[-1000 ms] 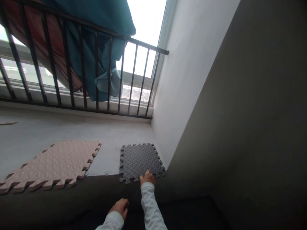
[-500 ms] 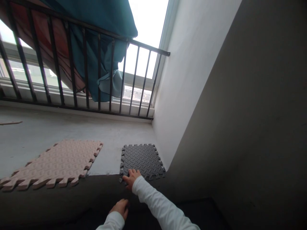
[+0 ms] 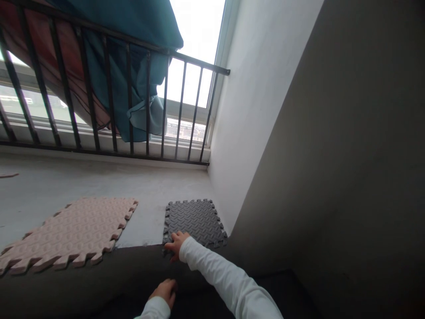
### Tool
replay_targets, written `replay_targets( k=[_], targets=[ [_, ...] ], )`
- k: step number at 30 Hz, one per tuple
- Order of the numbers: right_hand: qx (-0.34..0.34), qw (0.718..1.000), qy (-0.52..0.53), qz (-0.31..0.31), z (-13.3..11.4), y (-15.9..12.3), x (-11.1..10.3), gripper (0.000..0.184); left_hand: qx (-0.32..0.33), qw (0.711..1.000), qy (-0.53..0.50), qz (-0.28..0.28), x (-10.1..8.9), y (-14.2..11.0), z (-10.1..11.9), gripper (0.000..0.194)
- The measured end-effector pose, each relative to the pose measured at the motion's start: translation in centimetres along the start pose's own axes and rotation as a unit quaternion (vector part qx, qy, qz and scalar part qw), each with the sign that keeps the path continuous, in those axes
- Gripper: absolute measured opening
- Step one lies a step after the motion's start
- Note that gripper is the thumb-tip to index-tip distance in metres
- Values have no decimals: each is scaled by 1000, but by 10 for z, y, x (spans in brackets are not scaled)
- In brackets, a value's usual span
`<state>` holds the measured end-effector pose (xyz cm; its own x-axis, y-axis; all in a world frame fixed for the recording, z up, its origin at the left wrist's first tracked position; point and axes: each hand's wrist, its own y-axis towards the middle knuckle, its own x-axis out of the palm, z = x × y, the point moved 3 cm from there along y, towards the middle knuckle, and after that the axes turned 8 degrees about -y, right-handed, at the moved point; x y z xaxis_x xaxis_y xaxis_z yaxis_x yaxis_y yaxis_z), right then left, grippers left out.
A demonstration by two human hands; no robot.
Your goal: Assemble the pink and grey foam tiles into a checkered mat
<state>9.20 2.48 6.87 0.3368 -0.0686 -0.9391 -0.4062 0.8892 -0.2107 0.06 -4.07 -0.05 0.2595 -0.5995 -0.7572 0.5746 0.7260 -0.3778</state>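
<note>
A dark grey interlocking foam mat tile with a raised tread pattern and toothed edges lies on the pale ledge, against the side wall. My right hand rests on its near left corner, fingers spread over the top. Lower down, below the ledge's front edge, is my left hand, apart from the tile. Its fingers are loosely bent and partly in shadow, with nothing visible in them. To the left lies a pink foam mat tile of the same toothed kind, its near edge sticking out past the ledge.
A black metal railing runs along the back of the ledge before a window. Blue-green cloth and reddish cloth hang over and behind it. The white side wall rises at right. A thin strip lies far left.
The view has shifted slightly, so things sit a little further left. My right hand stays on the dark tile's near left corner; the left hand has hardly moved.
</note>
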Motion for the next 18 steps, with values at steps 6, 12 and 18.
replay_targets(
  k=[6,12,18],
  targets=[
    [3,1000,2,27,7,1,2,46,-7,1000,-8,-3,-1,0,-1,28],
    [24,1000,3,16,15,5,6,47,0,1000,-17,-3,-3,-3,0,27],
    [37,999,13,30,15,6,7,47,-15,1000,-22,3,-3,-4,0,27]
  ],
)
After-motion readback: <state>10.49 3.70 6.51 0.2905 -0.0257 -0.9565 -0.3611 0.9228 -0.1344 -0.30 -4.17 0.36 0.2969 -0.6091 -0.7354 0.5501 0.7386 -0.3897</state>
